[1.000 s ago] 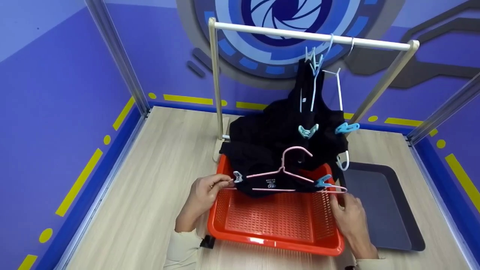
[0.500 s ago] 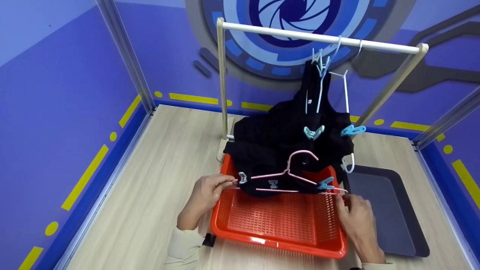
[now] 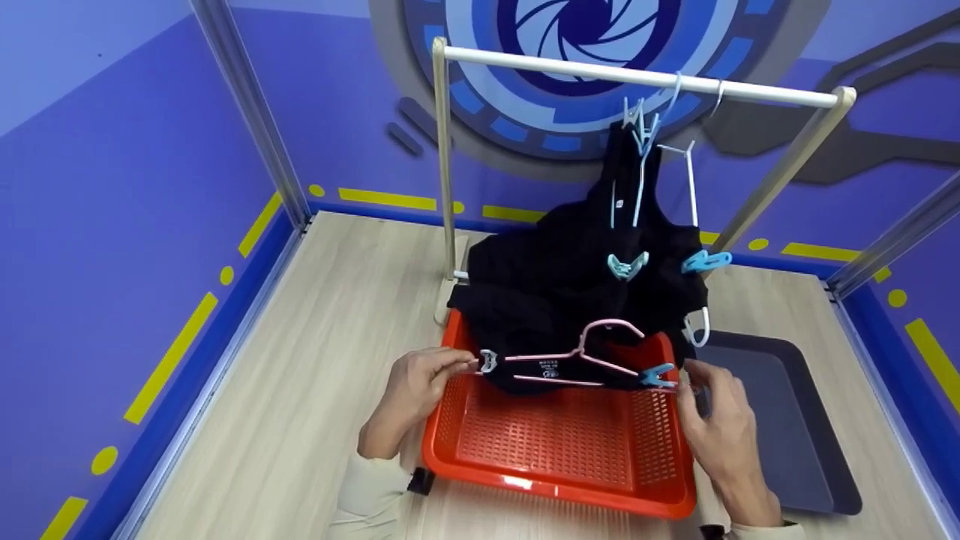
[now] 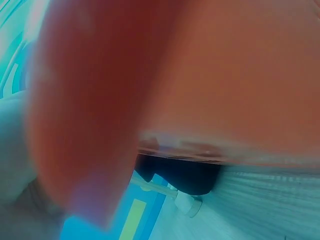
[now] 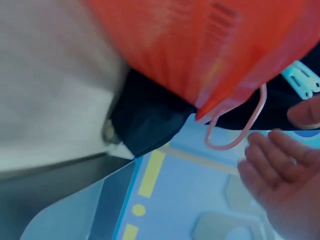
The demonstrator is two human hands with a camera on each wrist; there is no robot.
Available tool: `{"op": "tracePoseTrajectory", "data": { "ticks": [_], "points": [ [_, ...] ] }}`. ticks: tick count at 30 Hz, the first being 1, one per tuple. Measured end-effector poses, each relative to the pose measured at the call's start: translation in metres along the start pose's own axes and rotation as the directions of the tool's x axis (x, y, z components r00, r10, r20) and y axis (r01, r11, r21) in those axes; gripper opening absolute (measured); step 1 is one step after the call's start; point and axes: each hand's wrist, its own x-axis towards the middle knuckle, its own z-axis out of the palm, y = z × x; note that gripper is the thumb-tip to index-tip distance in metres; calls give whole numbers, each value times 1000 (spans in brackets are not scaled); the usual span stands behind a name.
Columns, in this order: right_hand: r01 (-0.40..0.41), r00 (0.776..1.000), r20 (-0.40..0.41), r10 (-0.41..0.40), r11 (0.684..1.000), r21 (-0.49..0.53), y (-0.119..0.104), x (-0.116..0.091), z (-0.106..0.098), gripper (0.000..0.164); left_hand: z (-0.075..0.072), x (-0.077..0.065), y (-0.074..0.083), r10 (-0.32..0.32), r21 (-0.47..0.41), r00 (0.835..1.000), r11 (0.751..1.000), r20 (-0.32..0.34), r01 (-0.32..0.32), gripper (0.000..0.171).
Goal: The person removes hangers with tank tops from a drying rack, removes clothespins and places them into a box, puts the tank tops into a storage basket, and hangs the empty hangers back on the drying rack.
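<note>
One pink hanger [image 3: 581, 349] spans the back part of the red basket [image 3: 540, 442] in the head view, its hook pointing toward the rack [image 3: 555, 63]. Black cloth [image 3: 517, 319] is fastened to it by a whitish clip [image 3: 489, 361] at the left and a blue clip [image 3: 657, 376] at the right. The left hand [image 3: 409, 384] pinches the hanger's left end between thumb and fingers; the right hand [image 3: 721, 409] is at the other end, its thumb and fingers apart. More black cloth hangs from the rack just behind, and where one piece ends I cannot tell. If the hanger were lifted from the left alone, it would probably tilt and let the right side sag; a shallow bite by either clip could let the cloth slip. The loose folds might also snag on the basket rim. A pale print [image 3: 550, 368] on the cloth and a small white tag [image 3: 619, 204] higher up are too small to read.

The left wrist view is mostly blurred skin, with dark cloth below; it does not show the grip, nor any writing.

In the right wrist view, the right hand's fingers are loosely extended, beside the hanger's rounded end and not wrapped round it; contact is unclear. No lettering shows here.
</note>
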Motion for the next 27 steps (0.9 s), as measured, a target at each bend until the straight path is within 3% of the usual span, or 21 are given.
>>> {"op": "tracePoseTrajectory", "data": {
  "ticks": [5,11,18,27],
  "points": [
    [7,993,113,-24,989,145,-6,2,2,45,1,2,-1,-33,-12,999,999,33,34,15],
    [-100,979,195,58,972,211,-14,3,3,46,2,1,-3,-43,-23,999,999,15,43,15],
    [-150,975,207,82,930,336,-15,3,3,39,3,0,-5,-17,-19,999,1000,-27,17,14],
    [-128,981,184,66,929,348,-13,0,3,33,6,0,-8,18,-30,998,999,-54,-20,12]
  ]
}}
